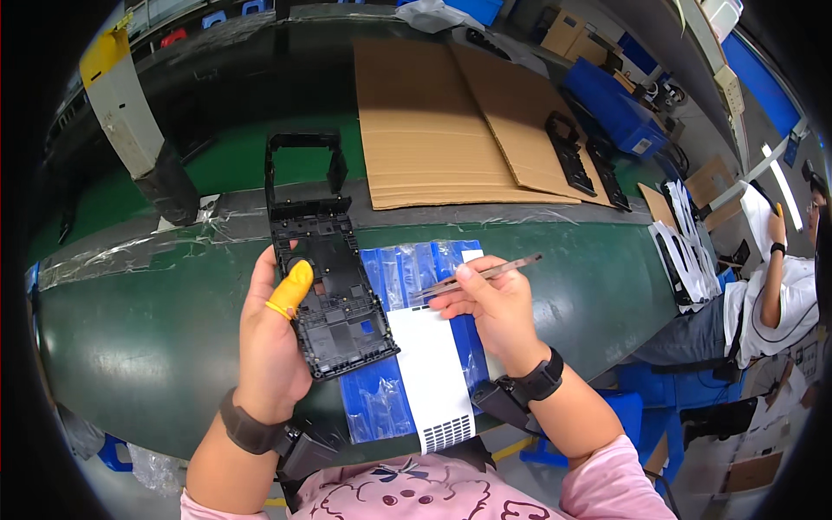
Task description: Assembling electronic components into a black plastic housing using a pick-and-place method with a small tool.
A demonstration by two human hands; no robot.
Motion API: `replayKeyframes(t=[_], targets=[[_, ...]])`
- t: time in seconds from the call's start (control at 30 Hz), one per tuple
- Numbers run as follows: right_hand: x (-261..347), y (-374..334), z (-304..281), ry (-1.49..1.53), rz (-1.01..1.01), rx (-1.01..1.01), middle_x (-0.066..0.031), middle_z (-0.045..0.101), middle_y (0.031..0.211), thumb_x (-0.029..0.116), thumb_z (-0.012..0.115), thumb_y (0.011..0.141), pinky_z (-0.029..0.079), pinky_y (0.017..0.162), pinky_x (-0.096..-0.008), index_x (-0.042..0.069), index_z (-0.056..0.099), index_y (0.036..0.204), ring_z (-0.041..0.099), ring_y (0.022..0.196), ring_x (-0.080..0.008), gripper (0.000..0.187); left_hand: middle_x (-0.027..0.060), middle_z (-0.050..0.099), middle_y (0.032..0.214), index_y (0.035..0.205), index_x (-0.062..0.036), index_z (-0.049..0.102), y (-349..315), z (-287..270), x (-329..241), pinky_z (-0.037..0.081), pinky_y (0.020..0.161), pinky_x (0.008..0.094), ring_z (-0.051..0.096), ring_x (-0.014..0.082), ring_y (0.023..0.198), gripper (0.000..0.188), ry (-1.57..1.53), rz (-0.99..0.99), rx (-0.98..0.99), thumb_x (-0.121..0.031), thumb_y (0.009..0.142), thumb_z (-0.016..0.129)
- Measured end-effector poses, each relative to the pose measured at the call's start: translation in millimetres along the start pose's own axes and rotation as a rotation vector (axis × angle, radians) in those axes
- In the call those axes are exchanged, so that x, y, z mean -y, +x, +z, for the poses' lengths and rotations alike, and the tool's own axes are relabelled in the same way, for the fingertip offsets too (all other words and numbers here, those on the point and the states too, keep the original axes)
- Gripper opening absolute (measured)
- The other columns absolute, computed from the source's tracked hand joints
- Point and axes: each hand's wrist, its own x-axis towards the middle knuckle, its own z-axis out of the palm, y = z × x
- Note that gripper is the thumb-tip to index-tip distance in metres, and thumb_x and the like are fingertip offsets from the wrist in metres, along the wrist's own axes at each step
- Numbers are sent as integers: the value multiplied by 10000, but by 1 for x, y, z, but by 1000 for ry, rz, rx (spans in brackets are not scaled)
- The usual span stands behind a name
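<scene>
My left hand [270,342] grips a black plastic device housing [334,238] by its left side, holding it tilted above the table. A yellow finger cot [295,286] covers the left thumb, which presses on the housing's inner face. The housing has an open frame at its far end, ribs and posts inside, and a small blue patch near its lower end. My right hand [498,312] pinches metal tweezers [511,265], whose tips point left over a white label sheet [429,355]. Rows of small black pieces line the sheet's near end. Under it lies a blue plastic-wrapped pad [371,407].
Flat cardboard sheets [425,130] lie across the far side of the green table [130,312]. More black housings [572,160] rest on them at the right. A blue bin [615,108] stands behind. A post [130,113] rises at far left; another person [771,295] sits at far right.
</scene>
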Motion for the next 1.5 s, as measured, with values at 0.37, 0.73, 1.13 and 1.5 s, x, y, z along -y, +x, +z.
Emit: replayKeyframes(t=[0.37, 0.73, 1.13, 1.5], targets=[[-13, 1, -7, -106, -89, -34, -127, 627, 679, 89, 583, 840, 371, 378, -164, -28, 551, 905, 553, 472, -92, 137, 81, 537, 1055, 1209, -100, 387, -4, 9, 11, 528, 740, 305, 568, 155, 911, 303, -18, -32, -17, -54, 910, 408], [-11, 0, -6, -141, -86, -22, -127, 629, 689, 71, 590, 833, 371, 392, -167, -36, 553, 963, 555, 484, -93, 173, 84, 533, 1048, 1240, -117, 363, -6, 8, 12, 525, 748, 312, 560, 159, 907, 336, -24, -73, -11, -64, 912, 417], [15, -51, 42, -6, -138, 65, -103, 642, 737, 52, 591, 838, 335, 441, -174, -18, 556, 1016, 440, 485, -46, 194, 90, 482, 1182, 1314, -135, 296, -18, 13, 16, 478, 851, 339, 519, 191, 1032, 419, -182, -243, 123, -47, 919, 404], [5, -54, 51, 77, -126, 58, -114, 649, 762, 53, 592, 839, 327, 442, -166, -17, 558, 1028, 430, 491, -32, 204, 73, 476, 1176, 1329, -138, 285, -22, 10, 18, 457, 864, 319, 501, 156, 1008, 453, -190, -201, 146, -47, 911, 435]])
